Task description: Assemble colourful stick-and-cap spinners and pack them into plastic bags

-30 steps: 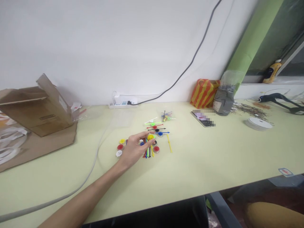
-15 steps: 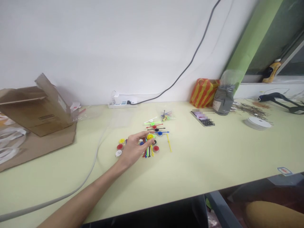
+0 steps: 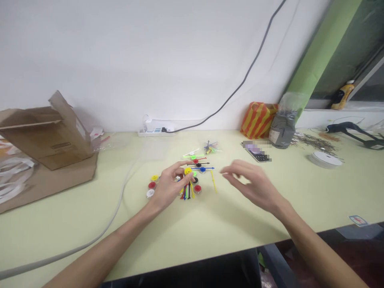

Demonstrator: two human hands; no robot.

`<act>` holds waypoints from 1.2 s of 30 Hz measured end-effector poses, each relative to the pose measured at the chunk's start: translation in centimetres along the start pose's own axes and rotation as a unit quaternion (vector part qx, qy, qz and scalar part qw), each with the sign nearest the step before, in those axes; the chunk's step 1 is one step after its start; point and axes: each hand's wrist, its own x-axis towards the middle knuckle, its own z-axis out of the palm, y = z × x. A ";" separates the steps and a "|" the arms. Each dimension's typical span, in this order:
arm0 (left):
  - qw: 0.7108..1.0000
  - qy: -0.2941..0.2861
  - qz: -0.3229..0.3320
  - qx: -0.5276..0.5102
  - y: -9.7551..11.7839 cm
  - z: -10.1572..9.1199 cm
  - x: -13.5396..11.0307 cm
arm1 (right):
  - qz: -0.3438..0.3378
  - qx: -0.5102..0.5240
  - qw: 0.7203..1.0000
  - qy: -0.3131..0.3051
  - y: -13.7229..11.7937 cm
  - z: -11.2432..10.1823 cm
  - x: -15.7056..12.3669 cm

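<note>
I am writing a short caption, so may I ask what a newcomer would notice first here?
First, the left hand at the centre, pinching a yellow piece beside colourful arrows, with the right hand to its right. Next, the striped bag by the wall, back right, and the open box, far left.

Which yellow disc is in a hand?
The yellow disc pinched in the left hand; the other yellow disc sits on the table, next to a red disc.
</note>
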 end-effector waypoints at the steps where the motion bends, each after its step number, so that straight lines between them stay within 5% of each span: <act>1: 1.000 -0.001 0.006 -0.007 0.0 0.0 0.0 | -0.002 0.007 1.000 -0.022 0.6 0.6 0.8; 8: 0.999 -0.016 0.004 -0.038 -1.0 0.0 0.5 | -0.046 0.000 0.987 -0.157 4.5 4.8 4.2; 18: 0.999 -0.028 0.002 -0.035 -1.1 0.1 0.4 | -0.031 0.061 0.977 -0.201 4.3 4.7 4.2; 23: 0.999 -0.016 0.004 -0.042 -1.0 0.3 0.4 | -0.050 0.096 0.985 -0.132 3.5 3.2 3.6; 28: 0.998 -0.022 0.000 -0.059 -0.9 0.4 0.2 | -0.030 0.241 0.970 0.022 1.5 1.4 6.8; 32: 0.998 -0.023 -0.012 -0.053 -1.2 0.3 0.3 | 0.032 0.384 0.908 0.168 0.3 4.3 9.7; 36: 0.997 -0.029 -0.025 -0.068 -1.2 0.2 0.4 | 0.100 0.489 0.851 0.164 -0.4 8.7 9.8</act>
